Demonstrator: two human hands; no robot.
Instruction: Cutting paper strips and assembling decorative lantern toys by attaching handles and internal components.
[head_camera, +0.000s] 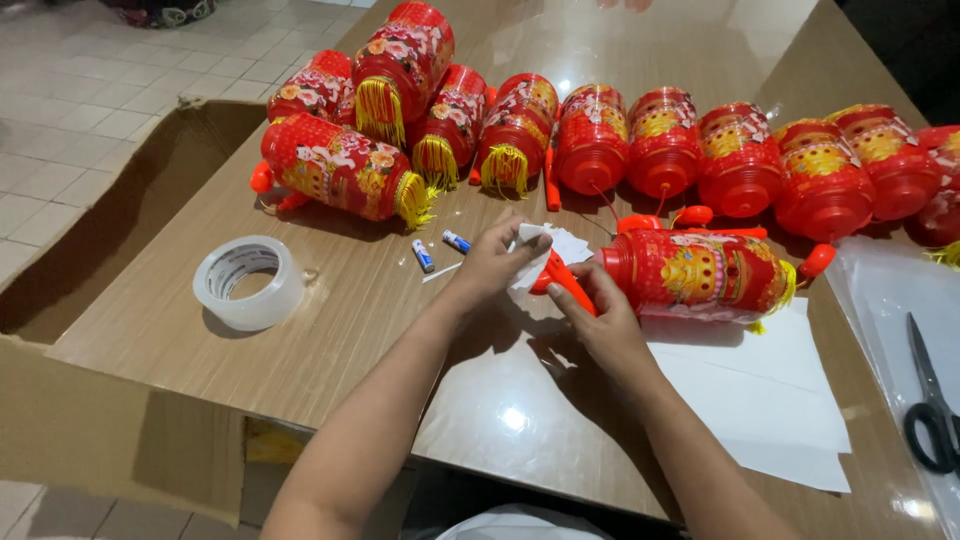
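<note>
Just in front of the row of lanterns (740, 160), the left hand (492, 262) pinches a white paper scrap (560, 245) and the right hand (600, 325) grips the orange handle (568, 283) of a red lantern (695, 275) — light, thin-walled, probably crushable — best taken by that stiff handle.

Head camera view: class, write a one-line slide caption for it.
Two hands, left hand and right hand, wrap white paper round a red lantern's orange handle, beside tape roll and scissors.

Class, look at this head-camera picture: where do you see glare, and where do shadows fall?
Head view: bright glare patches on the glossy table, near and far; soft shadows under the left hand, the right hand and the tape roll; the picture is mostly sharp.
</note>
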